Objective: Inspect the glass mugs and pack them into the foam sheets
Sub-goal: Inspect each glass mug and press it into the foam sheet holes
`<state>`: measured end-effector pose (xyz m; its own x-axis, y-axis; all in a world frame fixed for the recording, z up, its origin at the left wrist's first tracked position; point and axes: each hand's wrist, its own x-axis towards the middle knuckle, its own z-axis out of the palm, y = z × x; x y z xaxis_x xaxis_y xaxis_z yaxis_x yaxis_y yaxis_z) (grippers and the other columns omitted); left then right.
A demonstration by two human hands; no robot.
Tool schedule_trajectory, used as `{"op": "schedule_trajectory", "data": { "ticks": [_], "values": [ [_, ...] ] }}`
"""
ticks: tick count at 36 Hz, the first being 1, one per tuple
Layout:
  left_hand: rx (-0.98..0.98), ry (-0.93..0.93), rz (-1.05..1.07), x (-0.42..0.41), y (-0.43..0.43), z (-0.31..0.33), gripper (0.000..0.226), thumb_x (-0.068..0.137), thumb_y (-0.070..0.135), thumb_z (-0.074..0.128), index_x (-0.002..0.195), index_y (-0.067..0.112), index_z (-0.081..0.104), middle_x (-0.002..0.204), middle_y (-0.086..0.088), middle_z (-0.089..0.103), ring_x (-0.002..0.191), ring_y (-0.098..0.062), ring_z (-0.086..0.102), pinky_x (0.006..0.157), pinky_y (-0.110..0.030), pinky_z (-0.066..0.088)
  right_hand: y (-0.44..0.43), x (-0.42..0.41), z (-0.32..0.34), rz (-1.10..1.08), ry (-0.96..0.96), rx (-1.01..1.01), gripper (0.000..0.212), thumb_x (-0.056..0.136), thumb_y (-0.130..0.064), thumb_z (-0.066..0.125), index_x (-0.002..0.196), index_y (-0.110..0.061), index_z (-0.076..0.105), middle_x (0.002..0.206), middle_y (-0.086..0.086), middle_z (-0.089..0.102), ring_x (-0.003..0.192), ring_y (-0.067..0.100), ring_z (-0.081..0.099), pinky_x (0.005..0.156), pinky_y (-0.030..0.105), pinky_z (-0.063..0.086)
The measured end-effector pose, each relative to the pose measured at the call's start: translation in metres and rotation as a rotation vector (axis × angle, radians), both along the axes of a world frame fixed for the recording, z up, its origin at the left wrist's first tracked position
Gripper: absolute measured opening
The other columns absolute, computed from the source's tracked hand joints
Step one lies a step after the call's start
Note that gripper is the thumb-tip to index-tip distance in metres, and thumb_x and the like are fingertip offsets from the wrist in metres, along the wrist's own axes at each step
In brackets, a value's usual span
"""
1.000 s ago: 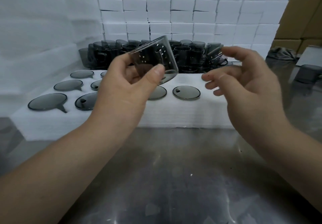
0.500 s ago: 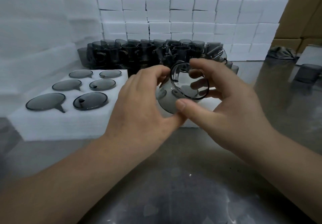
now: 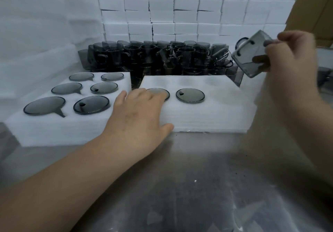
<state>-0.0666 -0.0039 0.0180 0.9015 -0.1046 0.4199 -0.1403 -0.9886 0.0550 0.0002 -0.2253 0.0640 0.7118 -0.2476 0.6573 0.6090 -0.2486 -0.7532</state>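
My right hand [image 3: 295,56] holds a smoky grey glass mug [image 3: 252,55] up at the right, tilted, with its handle toward the left. My left hand [image 3: 138,118] lies flat, fingers spread, on the front left corner of the middle foam sheet [image 3: 212,112], its fingertips on one mug [image 3: 162,92] sunk in the foam. Beside that one sits a second packed mug [image 3: 190,96]. The left foam sheet [image 3: 59,130] holds several packed mugs [image 3: 91,104]. A crowd of loose grey mugs [image 3: 155,56] stands behind the foam.
White foam blocks [image 3: 180,11] are stacked as a wall at the back, and soft foam sheeting [image 3: 36,33] rises on the left. Cardboard boxes [image 3: 317,6] stand at the far right. A steel table [image 3: 180,186] lies in front.
The mug went from my left hand through both hands to my right hand alone, which lifted it to the right. My left hand dropped onto the foam sheet.
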Motion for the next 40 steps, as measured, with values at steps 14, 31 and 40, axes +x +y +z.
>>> {"op": "schedule_trajectory", "data": {
  "ticks": [14, 31, 40],
  "values": [
    [-0.067, -0.123, 0.028, 0.002, 0.001, 0.004, 0.039, 0.077, 0.052, 0.057, 0.112, 0.034, 0.059, 0.093, 0.01, 0.057, 0.107, -0.018, 0.046, 0.104, -0.038, 0.023, 0.005, -0.006, -0.015, 0.168, 0.021, -0.489, 0.036, 0.071, -0.026, 0.041, 0.093, -0.054, 0.048, 0.101, -0.018, 0.059, 0.094, 0.008, 0.06, 0.08, 0.028, 0.047],
    [-0.078, -0.178, -0.032, 0.002, 0.003, 0.001, 0.046, 0.079, 0.049, 0.055, 0.123, 0.034, 0.054, 0.107, 0.008, 0.06, 0.11, -0.017, 0.042, 0.09, -0.026, 0.017, 0.0, 0.0, -0.016, 0.176, -0.031, -0.633, 0.04, 0.075, -0.012, 0.039, 0.104, -0.03, 0.059, 0.105, -0.009, 0.057, 0.104, 0.007, 0.053, 0.095, 0.022, 0.041],
    [-0.073, -0.189, -0.047, 0.003, 0.004, 0.0, 0.047, 0.08, 0.049, 0.054, 0.124, 0.033, 0.053, 0.107, 0.008, 0.06, 0.11, -0.016, 0.041, 0.088, -0.025, 0.016, 0.002, 0.002, -0.018, 0.175, 0.073, -0.689, 0.038, 0.071, -0.02, 0.039, 0.099, -0.038, 0.057, 0.106, -0.012, 0.056, 0.096, 0.006, 0.056, 0.084, 0.014, 0.04]
  ]
}}
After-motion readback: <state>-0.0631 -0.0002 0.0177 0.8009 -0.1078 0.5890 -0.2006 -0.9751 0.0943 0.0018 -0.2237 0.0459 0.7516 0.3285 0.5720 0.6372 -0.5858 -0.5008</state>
